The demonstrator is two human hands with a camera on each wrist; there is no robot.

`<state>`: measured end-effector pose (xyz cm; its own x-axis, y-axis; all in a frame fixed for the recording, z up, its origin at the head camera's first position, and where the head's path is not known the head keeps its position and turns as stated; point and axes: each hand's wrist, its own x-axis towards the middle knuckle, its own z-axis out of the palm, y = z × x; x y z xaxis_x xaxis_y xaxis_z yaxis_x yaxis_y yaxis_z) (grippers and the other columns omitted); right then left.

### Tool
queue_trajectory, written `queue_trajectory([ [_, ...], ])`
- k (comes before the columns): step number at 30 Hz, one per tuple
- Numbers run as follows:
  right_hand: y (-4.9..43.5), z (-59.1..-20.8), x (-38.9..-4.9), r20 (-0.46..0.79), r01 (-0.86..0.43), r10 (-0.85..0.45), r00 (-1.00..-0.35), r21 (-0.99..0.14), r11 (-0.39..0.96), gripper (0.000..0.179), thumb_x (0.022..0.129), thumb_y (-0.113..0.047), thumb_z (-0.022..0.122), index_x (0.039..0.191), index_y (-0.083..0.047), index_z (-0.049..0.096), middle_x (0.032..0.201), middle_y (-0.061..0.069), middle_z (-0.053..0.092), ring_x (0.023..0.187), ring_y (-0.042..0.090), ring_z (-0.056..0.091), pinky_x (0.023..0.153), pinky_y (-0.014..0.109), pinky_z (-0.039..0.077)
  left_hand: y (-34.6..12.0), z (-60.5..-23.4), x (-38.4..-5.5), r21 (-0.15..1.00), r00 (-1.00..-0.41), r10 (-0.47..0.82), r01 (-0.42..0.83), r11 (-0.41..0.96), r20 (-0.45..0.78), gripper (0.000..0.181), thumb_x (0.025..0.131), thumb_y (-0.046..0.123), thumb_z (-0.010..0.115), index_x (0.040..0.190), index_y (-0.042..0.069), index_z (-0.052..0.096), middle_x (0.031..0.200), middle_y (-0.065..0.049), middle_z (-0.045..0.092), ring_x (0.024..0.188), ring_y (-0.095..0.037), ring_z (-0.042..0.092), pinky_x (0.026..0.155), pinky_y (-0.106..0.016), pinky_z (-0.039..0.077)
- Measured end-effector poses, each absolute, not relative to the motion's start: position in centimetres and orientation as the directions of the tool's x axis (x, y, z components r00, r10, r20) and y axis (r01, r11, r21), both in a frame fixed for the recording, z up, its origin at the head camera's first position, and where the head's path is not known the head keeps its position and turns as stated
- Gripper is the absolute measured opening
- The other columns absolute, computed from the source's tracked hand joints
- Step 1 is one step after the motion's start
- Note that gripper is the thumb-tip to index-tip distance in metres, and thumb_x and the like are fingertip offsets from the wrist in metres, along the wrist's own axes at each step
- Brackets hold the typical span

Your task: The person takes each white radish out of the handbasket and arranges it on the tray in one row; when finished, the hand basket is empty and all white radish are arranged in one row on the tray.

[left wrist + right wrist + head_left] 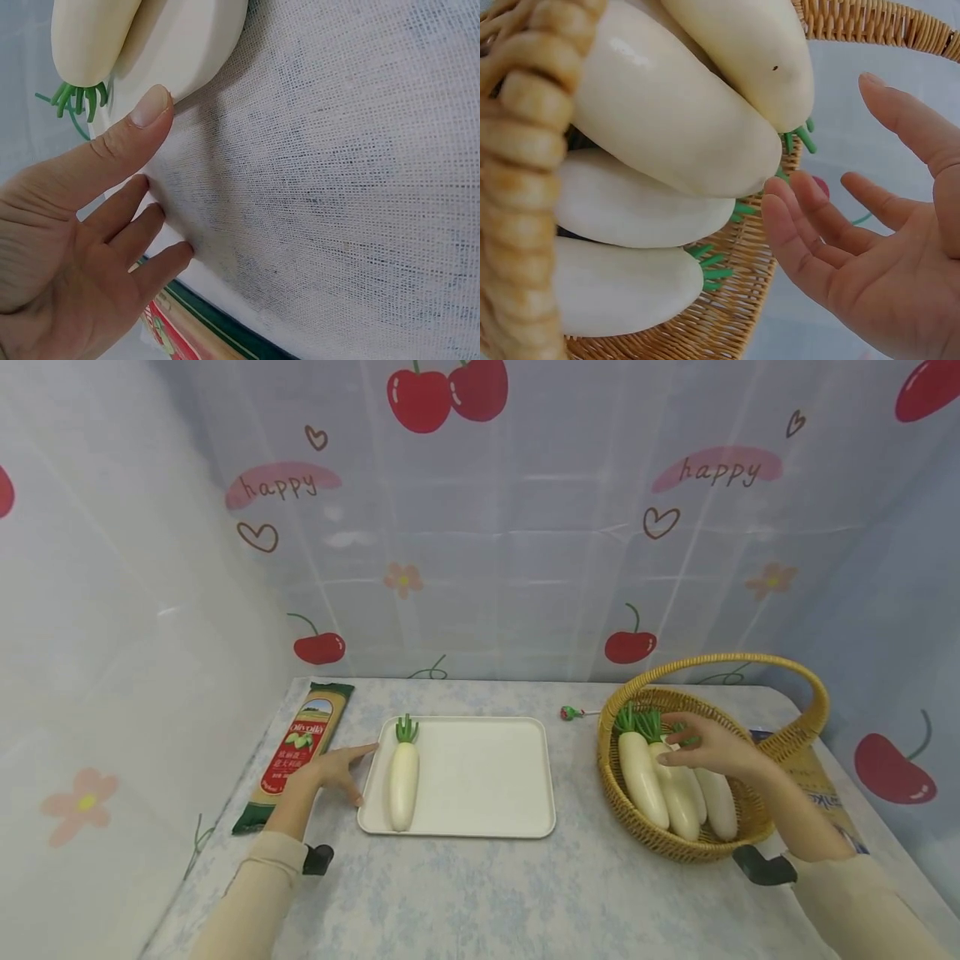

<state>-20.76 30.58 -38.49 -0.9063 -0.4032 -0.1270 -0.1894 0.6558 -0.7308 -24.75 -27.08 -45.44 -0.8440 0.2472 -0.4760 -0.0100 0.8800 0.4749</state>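
Note:
A white radish [403, 785] with green stem stubs lies lengthwise on the left part of a white tray [483, 777]. At the tray's left edge is my left hand [336, 770], fingers spread; the left wrist view shows its thumb [150, 109] at the rim and nothing in the palm. Several more white radishes [641, 781] lie in a wicker basket [626, 817] on the right. Over them hovers my right hand [708, 747], fingers loosely bent. In the right wrist view a fingertip comes close to one radish [682, 112]; whether it touches, I cannot tell.
A red and green pasta packet [300, 747] slants along the table's left side. Near the basket lies a small red-green item [572, 713] on a white stick. Behind the tall arched basket handle [720, 658], a tan and blue packet [825, 785] is partly hidden.

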Motion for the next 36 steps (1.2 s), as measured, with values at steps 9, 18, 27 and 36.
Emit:
queue_trajectory([
  [9,29.9,-38.6,-21.3,-0.164,-0.176,-0.394,-0.904,-0.698,0.694,0.081,0.085,-0.027,0.069,0.140,0.014,0.026,0.122,0.037,0.047,0.104,0.045,0.056,0.072,0.039,0.055,-27.2,-45.8,-24.6,0.490,-0.847,0.240,-0.028,0.871,-0.474,0.106,0.062,0.014,0.088,0.148,0.007,0.028,0.148,-0.029,0.027,0.136,-0.047,0.022,0.107,-0.059,0.027],
  [18,29.8,-38.9,-21.4,-0.183,-0.161,-0.392,-0.902,-0.698,0.697,0.078,0.086,-0.025,0.069,0.139,0.014,0.027,0.127,0.038,0.041,0.105,0.044,0.053,0.070,0.038,0.055,-27.4,-45.7,-24.6,0.491,-0.853,0.258,0.001,0.871,-0.454,0.105,0.061,0.014,0.088,0.148,0.006,0.029,0.147,-0.030,0.027,0.135,-0.047,0.022,0.106,-0.060,0.028],
  [27,30.0,-39.2,-21.4,-0.258,-0.081,-0.372,-0.892,-0.716,0.693,0.082,0.085,-0.025,0.070,0.139,0.016,0.024,0.127,0.041,0.038,0.109,0.049,0.049,0.073,0.042,0.056,-27.4,-45.8,-24.7,0.489,-0.852,0.249,-0.009,0.872,-0.460,0.105,0.062,0.016,0.088,0.148,0.007,0.028,0.148,-0.029,0.026,0.136,-0.047,0.021,0.106,-0.060,0.027],
  [36,30.6,-39.8,-21.2,-0.358,-0.014,-0.390,-0.848,-0.721,0.693,0.083,0.087,-0.020,0.068,0.141,0.017,0.017,0.123,0.043,0.038,0.100,0.043,0.058,0.073,0.044,0.057,-27.3,-45.7,-24.6,0.498,-0.849,0.237,-0.036,0.866,-0.473,0.107,0.061,0.018,0.089,0.148,0.008,0.028,0.149,-0.028,0.026,0.137,-0.046,0.021,0.107,-0.059,0.026],
])
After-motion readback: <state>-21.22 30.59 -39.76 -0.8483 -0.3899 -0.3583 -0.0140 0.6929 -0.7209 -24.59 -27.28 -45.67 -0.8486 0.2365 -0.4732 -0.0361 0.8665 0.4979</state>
